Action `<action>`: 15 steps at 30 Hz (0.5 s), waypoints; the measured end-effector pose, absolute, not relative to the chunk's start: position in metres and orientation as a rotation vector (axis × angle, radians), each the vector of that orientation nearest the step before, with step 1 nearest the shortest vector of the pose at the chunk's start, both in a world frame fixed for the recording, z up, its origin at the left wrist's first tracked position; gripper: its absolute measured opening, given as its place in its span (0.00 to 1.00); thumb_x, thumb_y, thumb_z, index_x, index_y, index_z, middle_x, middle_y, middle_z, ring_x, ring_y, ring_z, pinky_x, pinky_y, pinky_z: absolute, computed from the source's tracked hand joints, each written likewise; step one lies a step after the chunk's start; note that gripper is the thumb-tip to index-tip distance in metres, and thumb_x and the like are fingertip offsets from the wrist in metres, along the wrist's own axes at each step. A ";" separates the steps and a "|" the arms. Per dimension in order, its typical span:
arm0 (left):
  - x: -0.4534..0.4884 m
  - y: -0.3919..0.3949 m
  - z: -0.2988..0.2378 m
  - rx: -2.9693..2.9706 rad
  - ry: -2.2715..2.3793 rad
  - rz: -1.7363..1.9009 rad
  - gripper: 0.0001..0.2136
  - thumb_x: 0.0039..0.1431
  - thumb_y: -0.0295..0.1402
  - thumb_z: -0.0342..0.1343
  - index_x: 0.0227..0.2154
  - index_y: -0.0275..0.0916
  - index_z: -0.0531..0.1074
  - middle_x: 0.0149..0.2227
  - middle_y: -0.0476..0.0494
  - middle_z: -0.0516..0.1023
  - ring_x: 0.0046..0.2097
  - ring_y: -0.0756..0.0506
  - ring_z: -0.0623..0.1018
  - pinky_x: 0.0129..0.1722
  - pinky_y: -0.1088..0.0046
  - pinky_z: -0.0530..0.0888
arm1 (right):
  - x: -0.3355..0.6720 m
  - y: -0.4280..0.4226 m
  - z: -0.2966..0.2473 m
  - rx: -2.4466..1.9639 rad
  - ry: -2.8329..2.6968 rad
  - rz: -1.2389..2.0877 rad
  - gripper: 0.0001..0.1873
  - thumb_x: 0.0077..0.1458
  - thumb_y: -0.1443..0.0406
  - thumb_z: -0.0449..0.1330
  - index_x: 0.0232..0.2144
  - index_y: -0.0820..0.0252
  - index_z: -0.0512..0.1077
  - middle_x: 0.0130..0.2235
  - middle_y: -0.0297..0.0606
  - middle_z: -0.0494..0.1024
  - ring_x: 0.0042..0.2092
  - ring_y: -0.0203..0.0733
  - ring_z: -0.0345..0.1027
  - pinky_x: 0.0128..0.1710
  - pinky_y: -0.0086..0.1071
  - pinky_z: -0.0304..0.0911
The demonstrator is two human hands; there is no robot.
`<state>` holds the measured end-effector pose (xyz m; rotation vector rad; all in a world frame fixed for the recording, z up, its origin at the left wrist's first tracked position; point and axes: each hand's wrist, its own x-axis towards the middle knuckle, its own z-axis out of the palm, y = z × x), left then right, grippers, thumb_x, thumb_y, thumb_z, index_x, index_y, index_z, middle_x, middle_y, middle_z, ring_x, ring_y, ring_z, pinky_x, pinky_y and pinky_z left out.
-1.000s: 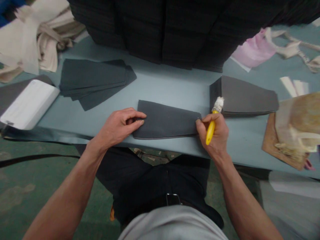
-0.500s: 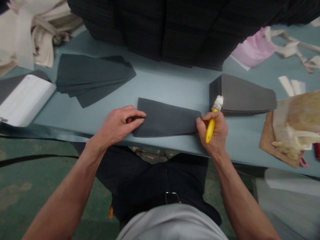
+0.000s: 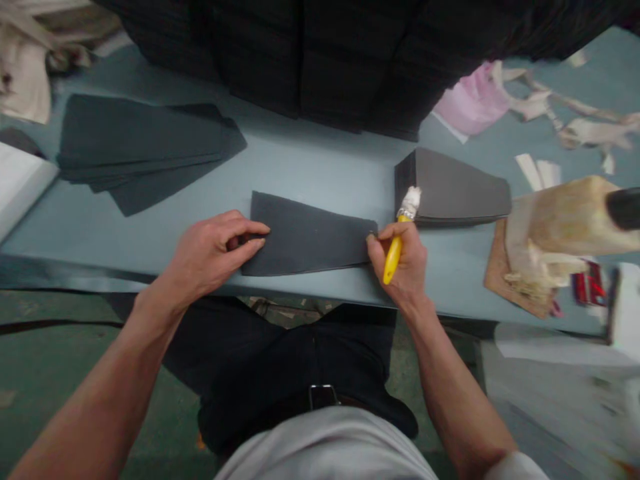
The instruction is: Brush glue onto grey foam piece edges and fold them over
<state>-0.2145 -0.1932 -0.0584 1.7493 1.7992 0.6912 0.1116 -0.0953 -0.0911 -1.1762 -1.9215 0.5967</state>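
Note:
A dark grey tapered panel lies near the table's front edge, its narrow end to the right. My left hand pinches its wide left end between thumb and fingers. At the narrow end, my right hand has thumb and fingertips on the corner. That same hand also grips a paintbrush with a yellow handle, its whitish bristles pointing up and away from the panel. Just beyond the brush stands a neat stack of similar grey panels.
Fanned dark panels lie at the left, beside a white block. Tall dark stacks line the back. To the right are a stained, pale container on a brown board, a pink cloth and beige scraps.
The view has swung to the right, so everything sits further left and more of the stained container shows. Both hands keep their places on the panel, with the paintbrush still in the right.

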 end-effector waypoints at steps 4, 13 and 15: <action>-0.213 -0.193 -0.058 1.727 1.835 0.691 0.18 0.68 0.47 0.56 0.48 0.43 0.86 0.34 0.50 0.77 0.30 0.51 0.70 0.35 0.70 0.66 | 0.115 -0.091 -0.091 -1.134 -2.016 0.570 0.08 0.64 0.59 0.63 0.37 0.52 0.66 0.27 0.23 0.70 0.23 0.32 0.57 0.27 0.28 0.59; -0.215 -0.196 -0.064 1.754 1.885 0.747 0.18 0.68 0.51 0.58 0.48 0.46 0.85 0.35 0.52 0.77 0.28 0.51 0.69 0.33 0.69 0.67 | 0.127 -0.085 -0.096 -1.027 -2.077 0.514 0.03 0.64 0.65 0.62 0.37 0.53 0.70 0.30 0.27 0.75 0.27 0.32 0.64 0.32 0.28 0.63; -0.215 -0.196 -0.065 1.767 1.892 0.753 0.18 0.69 0.51 0.58 0.48 0.47 0.85 0.35 0.52 0.77 0.28 0.52 0.69 0.32 0.69 0.66 | 0.129 -0.084 -0.097 -1.003 -2.092 0.538 0.03 0.64 0.67 0.61 0.38 0.54 0.70 0.31 0.27 0.76 0.27 0.32 0.64 0.33 0.28 0.63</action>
